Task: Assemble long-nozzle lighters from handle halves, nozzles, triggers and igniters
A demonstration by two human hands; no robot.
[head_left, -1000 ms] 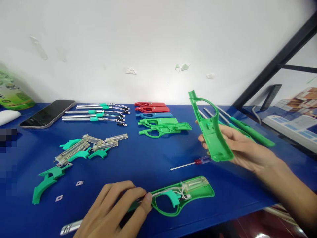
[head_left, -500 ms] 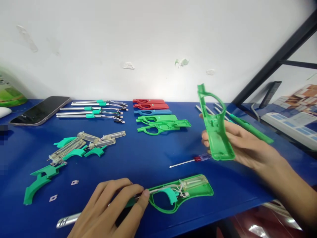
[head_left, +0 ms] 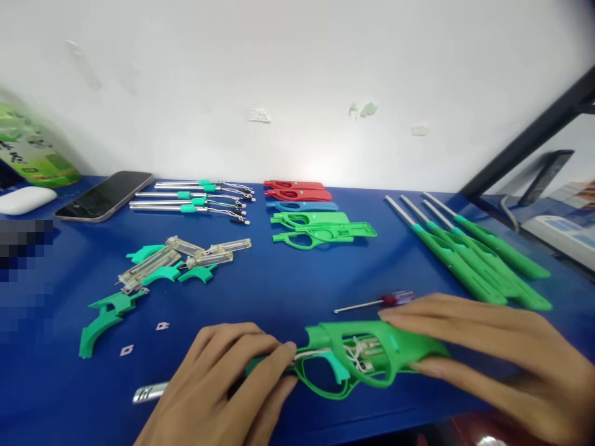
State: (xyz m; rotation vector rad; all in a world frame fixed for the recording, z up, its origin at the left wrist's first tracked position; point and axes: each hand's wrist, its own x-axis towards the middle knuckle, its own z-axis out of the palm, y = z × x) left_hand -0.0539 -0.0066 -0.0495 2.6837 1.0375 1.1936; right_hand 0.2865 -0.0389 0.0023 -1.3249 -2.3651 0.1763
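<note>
Green cover (head_left: 395,344), pinched in the right hand (head_left: 506,353), has now come down over the shell (head_left: 325,394), partly enclosing it, while the left hand (head_left: 227,384) holds the tube (head_left: 149,393) at its left.

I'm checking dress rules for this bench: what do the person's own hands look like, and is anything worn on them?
Both the left hand and right hand look bare, with slim fingers. No gloves, rings or markings show on what is visible. No sleeve appears in view.
</note>
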